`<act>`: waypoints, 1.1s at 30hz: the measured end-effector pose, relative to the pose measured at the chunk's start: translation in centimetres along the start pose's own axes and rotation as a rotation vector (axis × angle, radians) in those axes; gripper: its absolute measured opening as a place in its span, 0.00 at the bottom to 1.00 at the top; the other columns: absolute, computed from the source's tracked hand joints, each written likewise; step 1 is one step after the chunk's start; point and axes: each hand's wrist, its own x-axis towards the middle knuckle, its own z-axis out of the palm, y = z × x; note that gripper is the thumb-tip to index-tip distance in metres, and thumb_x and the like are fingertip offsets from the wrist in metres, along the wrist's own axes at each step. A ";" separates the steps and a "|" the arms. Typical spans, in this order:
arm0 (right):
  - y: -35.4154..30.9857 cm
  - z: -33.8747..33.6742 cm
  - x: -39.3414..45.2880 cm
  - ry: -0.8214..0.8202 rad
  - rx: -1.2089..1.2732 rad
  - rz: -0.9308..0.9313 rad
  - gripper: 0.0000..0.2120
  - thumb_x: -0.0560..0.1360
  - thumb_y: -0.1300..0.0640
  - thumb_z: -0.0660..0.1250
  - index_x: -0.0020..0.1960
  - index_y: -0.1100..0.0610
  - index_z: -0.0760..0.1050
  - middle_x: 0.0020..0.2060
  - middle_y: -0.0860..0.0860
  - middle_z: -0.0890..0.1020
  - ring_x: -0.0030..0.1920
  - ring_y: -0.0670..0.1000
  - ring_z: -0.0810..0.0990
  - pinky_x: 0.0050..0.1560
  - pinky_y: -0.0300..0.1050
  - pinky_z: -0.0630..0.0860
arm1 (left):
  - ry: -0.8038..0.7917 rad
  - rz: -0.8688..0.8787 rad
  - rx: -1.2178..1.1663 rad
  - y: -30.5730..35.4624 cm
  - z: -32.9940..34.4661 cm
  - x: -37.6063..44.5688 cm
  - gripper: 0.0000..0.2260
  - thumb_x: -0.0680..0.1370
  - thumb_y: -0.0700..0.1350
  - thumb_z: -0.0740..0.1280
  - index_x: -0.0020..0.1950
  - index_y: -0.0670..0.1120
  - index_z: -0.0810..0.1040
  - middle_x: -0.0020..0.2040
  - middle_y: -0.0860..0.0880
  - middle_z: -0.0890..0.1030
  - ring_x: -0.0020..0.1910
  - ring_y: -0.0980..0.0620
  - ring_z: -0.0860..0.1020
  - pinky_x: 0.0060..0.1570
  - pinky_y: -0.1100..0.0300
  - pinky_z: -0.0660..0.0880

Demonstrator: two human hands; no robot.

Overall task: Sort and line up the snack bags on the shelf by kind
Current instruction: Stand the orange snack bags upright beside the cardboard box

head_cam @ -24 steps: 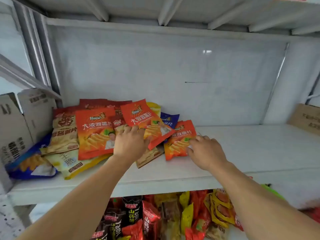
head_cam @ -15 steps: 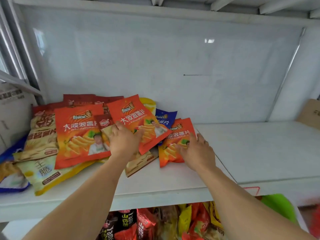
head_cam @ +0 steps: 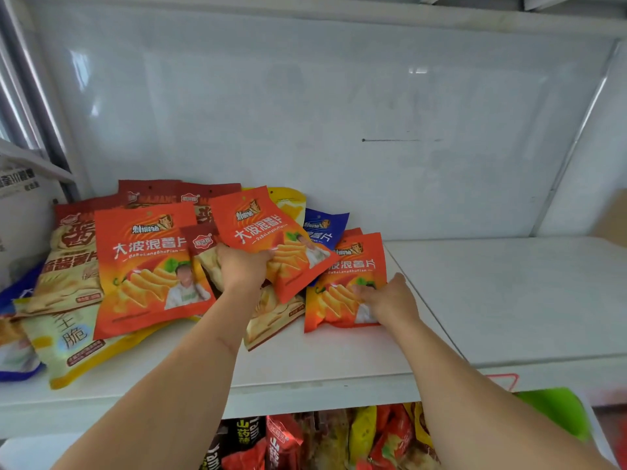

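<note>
A heap of snack bags lies on the left half of the white shelf [head_cam: 509,300]. Three are orange chip bags of one kind: a left one [head_cam: 146,266], a middle one [head_cam: 261,228] and a right one [head_cam: 342,266]. My left hand [head_cam: 242,266] grips the lower left edge of the middle bag, which is tilted over the heap. My right hand [head_cam: 386,300] rests with its fingers laid on the lower right part of the right bag. Brown-beige bags [head_cam: 68,266], dark red bags [head_cam: 152,193], a yellow bag [head_cam: 291,201] and a blue bag [head_cam: 324,225] lie around them.
A pale yellow bag [head_cam: 68,340] and a beige bag [head_cam: 271,320] lie near the shelf's front edge. A cardboard box [head_cam: 20,198] stands at the far left, and another [head_cam: 614,218] at the far right. Several snack bags [head_cam: 305,442] fill the shelf below.
My left hand has closed on the middle orange bag's edge. My right hand has slid down onto the right orange bag's lower corner. The view has shifted left and closer.
</note>
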 end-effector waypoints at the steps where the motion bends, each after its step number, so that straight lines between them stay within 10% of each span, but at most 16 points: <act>1: 0.0 -0.1 0.2 -0.012 0.068 0.016 0.34 0.67 0.49 0.80 0.63 0.64 0.69 0.56 0.57 0.81 0.54 0.59 0.82 0.52 0.51 0.78 | -0.019 -0.006 -0.023 -0.2 0.0 0.1 0.33 0.72 0.44 0.78 0.71 0.42 0.66 0.62 0.45 0.78 0.60 0.41 0.78 0.62 0.46 0.75; 6: -0.3 -1.2 0.6 -0.174 0.288 0.077 0.13 0.68 0.60 0.79 0.50 0.63 0.82 0.44 0.58 0.86 0.45 0.59 0.86 0.53 0.56 0.82 | -0.251 -0.112 -0.283 -0.9 -0.1 0.2 0.07 0.78 0.38 0.70 0.50 0.48 0.77 0.51 0.46 0.83 0.46 0.46 0.82 0.48 0.50 0.81; 10: 0.0 -2.4 1.2 -0.162 0.305 0.047 0.11 0.72 0.60 0.75 0.51 0.64 0.80 0.45 0.60 0.86 0.47 0.61 0.86 0.54 0.57 0.81 | -0.309 -0.134 -0.374 -1.0 -0.2 0.5 0.08 0.79 0.41 0.67 0.58 0.50 0.78 0.52 0.47 0.85 0.50 0.45 0.84 0.55 0.44 0.80; 18: 0.7 -6.8 0.9 -0.081 0.331 -0.025 0.05 0.80 0.59 0.66 0.47 0.57 0.71 0.31 0.52 0.73 0.21 0.42 0.70 0.18 0.34 0.64 | -0.478 -0.170 -0.492 -1.3 1.6 -1.1 0.08 0.78 0.38 0.69 0.58 0.43 0.79 0.47 0.43 0.86 0.43 0.45 0.85 0.49 0.45 0.82; 28: 5.8 -16.0 1.6 0.013 0.406 -0.011 0.08 0.79 0.57 0.69 0.42 0.57 0.76 0.28 0.52 0.74 0.21 0.44 0.69 0.22 0.36 0.66 | -0.856 -0.155 -0.462 -2.9 10.3 -8.1 0.04 0.81 0.39 0.66 0.52 0.45 0.80 0.44 0.46 0.87 0.42 0.49 0.86 0.39 0.54 0.83; 33: 10.4 -23.1 5.1 0.078 0.477 -0.015 0.04 0.77 0.56 0.71 0.44 0.54 0.79 0.33 0.53 0.77 0.32 0.49 0.74 0.39 0.46 0.74 | -0.914 -0.166 -0.421 -2.7 18.0 -13.0 0.06 0.80 0.39 0.68 0.56 0.43 0.80 0.50 0.42 0.86 0.45 0.46 0.86 0.51 0.48 0.83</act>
